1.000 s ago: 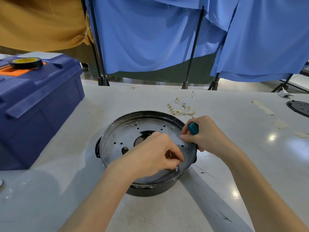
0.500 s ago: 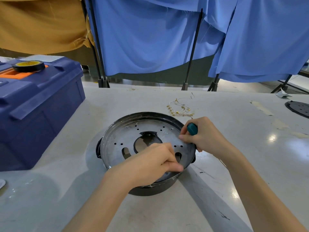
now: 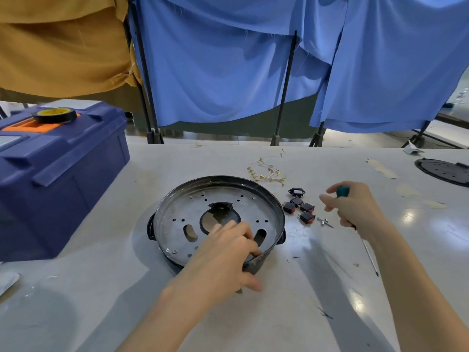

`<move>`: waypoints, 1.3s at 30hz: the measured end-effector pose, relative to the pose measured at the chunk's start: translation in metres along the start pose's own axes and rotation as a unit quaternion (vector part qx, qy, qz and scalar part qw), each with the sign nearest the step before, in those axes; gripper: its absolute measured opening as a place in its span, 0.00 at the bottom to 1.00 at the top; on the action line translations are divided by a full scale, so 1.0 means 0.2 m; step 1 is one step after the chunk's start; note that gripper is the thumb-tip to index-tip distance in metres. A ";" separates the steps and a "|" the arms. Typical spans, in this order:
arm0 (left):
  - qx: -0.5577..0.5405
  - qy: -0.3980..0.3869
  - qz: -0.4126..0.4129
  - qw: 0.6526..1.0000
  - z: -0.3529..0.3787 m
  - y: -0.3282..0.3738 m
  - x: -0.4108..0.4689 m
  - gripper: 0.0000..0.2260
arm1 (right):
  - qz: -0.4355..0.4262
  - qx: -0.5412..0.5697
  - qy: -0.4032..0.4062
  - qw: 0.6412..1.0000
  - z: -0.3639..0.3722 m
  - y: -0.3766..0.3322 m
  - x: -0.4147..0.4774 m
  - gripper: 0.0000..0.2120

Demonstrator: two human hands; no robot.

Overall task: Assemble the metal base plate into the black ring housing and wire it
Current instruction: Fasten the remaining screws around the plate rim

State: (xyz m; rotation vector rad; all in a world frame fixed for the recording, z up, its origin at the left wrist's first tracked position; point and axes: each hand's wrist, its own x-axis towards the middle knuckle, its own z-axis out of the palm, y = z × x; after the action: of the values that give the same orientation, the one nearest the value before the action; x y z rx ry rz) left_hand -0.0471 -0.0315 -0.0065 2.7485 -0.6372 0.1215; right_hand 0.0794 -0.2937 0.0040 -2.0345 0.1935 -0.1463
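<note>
Plate (image 3: 220, 212) sits in the housing (image 3: 215, 178); wiring looks undone, wires (image 3: 266, 174) and switches (image 3: 306, 207) loose at right. Left grip (image 3: 223, 255) holds the near rim; right grip (image 3: 355, 209) clasps a screwdriver (image 3: 343, 191).

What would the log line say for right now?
left hand: grips near rim of black ring housing | right hand: holds screwdriver, right of housing | metal base plate: lies in housing

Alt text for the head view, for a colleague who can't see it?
A left hand grips the near rim of a black ring housing holding a perforated metal base plate; the right hand holds a green-handled screwdriver beside small black switches.
</note>
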 end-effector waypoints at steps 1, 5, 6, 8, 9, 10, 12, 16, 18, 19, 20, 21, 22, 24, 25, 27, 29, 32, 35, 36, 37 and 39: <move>0.025 0.004 0.001 1.000 0.00 0.01 0.00 0.24 | 0.011 -0.044 -0.011 0.999 -0.01 0.03 0.01 0.06; 0.040 0.012 0.004 0.999 0.03 0.00 0.00 0.18 | 0.039 -0.176 -0.041 0.983 0.02 0.13 0.03 0.03; 0.037 0.017 0.006 0.999 0.03 0.00 -0.01 0.17 | 0.042 -0.188 -0.038 0.980 0.03 0.15 0.03 0.03; 0.035 0.026 0.010 0.999 0.03 -0.01 -0.01 0.16 | 0.040 -0.206 -0.029 0.977 0.06 0.17 0.04 0.05; 0.034 0.028 0.011 0.999 0.04 -0.01 -0.01 0.16 | 0.038 -0.214 -0.024 0.976 0.07 0.18 0.04 0.07; 0.031 0.030 0.012 0.999 0.04 -0.01 -0.01 0.16 | 0.034 -0.218 -0.020 0.975 0.08 0.19 0.04 0.10; 0.025 0.034 0.014 0.999 0.04 -0.02 -0.01 0.16 | 0.024 -0.233 -0.011 0.972 0.10 0.20 0.04 0.15; 0.016 0.042 0.017 0.999 0.04 -0.02 -0.01 0.15 | 0.015 -0.273 0.008 0.962 0.13 0.19 0.05 0.17; 0.011 0.045 0.017 0.999 0.04 -0.02 -0.02 0.15 | 0.009 -0.296 0.016 0.955 0.14 0.19 0.04 0.15; 0.011 0.045 0.015 0.999 0.05 -0.02 -0.02 0.16 | 0.004 -0.309 0.020 0.951 0.14 0.19 0.04 0.13; 0.012 0.045 0.014 0.999 0.05 -0.02 -0.02 0.16 | -0.001 -0.321 0.023 0.947 0.15 0.18 0.03 0.10; 0.013 0.044 0.012 0.999 0.05 -0.02 -0.02 0.16 | -0.006 -0.330 0.024 0.944 0.15 0.18 0.02 0.09; 0.015 0.043 0.011 0.999 0.05 -0.02 -0.02 0.16 | -0.010 -0.334 0.024 0.942 0.15 0.18 0.02 0.09; 0.016 0.042 0.011 0.999 0.05 -0.02 -0.02 0.16 | -0.009 -0.336 0.021 0.942 0.15 0.18 0.01 0.09; 0.015 0.040 0.011 0.999 0.05 -0.02 -0.02 0.16 | -0.007 -0.336 0.018 0.942 0.15 0.18 0.01 0.09; 0.013 0.039 0.012 0.999 0.04 -0.02 -0.02 0.15 | -0.002 -0.339 0.009 0.941 0.14 0.18 0.01 0.08; 0.009 0.038 0.010 0.999 0.04 -0.02 -0.02 0.15 | 0.001 -0.349 -0.003 0.937 0.14 0.17 0.01 0.06; 0.011 0.036 0.007 0.999 0.04 -0.01 -0.01 0.15 | -0.001 -0.366 -0.025 0.930 0.13 0.17 0.02 0.05; 0.019 0.035 0.000 0.999 0.03 -0.01 -0.01 0.16 | -0.002 -0.371 -0.046 0.927 0.12 0.15 0.01 0.06; 0.024 0.037 0.000 0.999 0.04 -0.01 -0.02 0.16 | -0.006 -0.368 -0.050 0.929 0.12 0.14 0.00 0.06; 0.032 0.039 0.000 0.999 0.04 -0.01 -0.02 0.17 | -0.008 -0.355 -0.053 0.933 0.11 0.14 -0.01 0.05; 0.045 0.036 -0.001 0.998 0.04 -0.01 -0.03 0.19 | -0.007 -0.274 -0.072 0.959 0.11 0.12 -0.05 0.04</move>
State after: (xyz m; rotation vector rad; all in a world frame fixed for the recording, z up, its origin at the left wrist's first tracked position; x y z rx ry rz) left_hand -0.0521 -0.0308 -0.0158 2.8170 -0.6233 0.2541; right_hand 0.0716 -0.2832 -0.0265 -2.5874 0.1374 0.0572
